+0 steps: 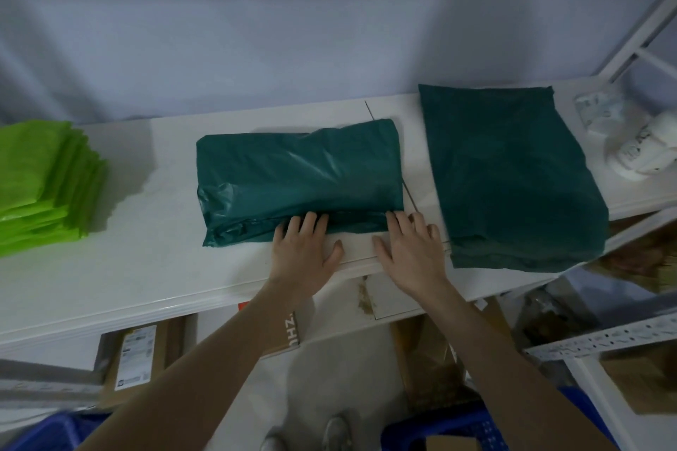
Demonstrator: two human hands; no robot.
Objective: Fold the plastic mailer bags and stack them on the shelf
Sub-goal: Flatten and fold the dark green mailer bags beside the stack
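A dark green mailer bag (296, 176), folded over once, lies in the middle of the white shelf (146, 267). My left hand (304, 249) and my right hand (410, 249) lie flat side by side at its near edge, fingertips pressing on the fold. An unfolded stack of dark green mailer bags (513, 179) lies flat to the right, its near corner hanging over the shelf's front edge. A pile of folded bright green bags (44, 183) sits at the far left of the shelf.
White rolls and a small packet (630, 143) lie at the shelf's right end by a white metal upright (644, 22). Below the shelf are cardboard boxes (135, 359), blue crates (458, 428) and a perforated rack rail (604, 340). A wall stands behind.
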